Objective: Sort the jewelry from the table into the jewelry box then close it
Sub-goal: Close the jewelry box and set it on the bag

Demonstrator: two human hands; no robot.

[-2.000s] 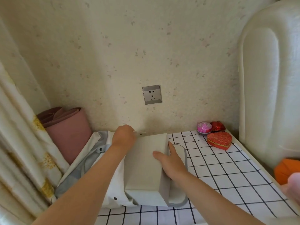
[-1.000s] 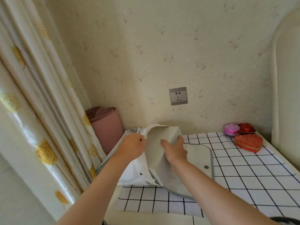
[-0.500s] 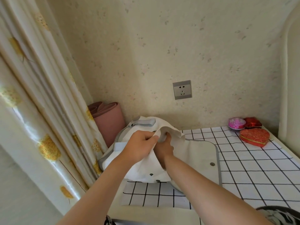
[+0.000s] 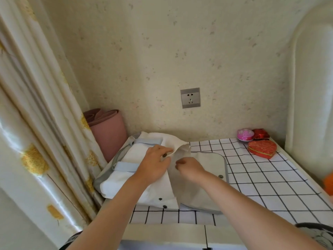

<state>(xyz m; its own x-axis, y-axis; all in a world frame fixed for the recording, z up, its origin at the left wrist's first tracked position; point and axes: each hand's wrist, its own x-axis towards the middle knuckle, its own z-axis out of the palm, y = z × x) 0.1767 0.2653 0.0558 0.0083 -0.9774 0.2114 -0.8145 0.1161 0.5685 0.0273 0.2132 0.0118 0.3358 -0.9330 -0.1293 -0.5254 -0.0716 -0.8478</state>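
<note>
Here, left hand grips bag flap; heart box well apart.

Speckled cream wall with socket, floral curtain left.

A white bag lies on the checked table. The left hand pinches the bag's top edge. The right hand, just beside it at 3 o'clock, curls its fingers on the bag's gray part. At 2 o'clock from the bag sit a heart box, a pink box and a red box. A roll stands at 10 o'clock.
</note>
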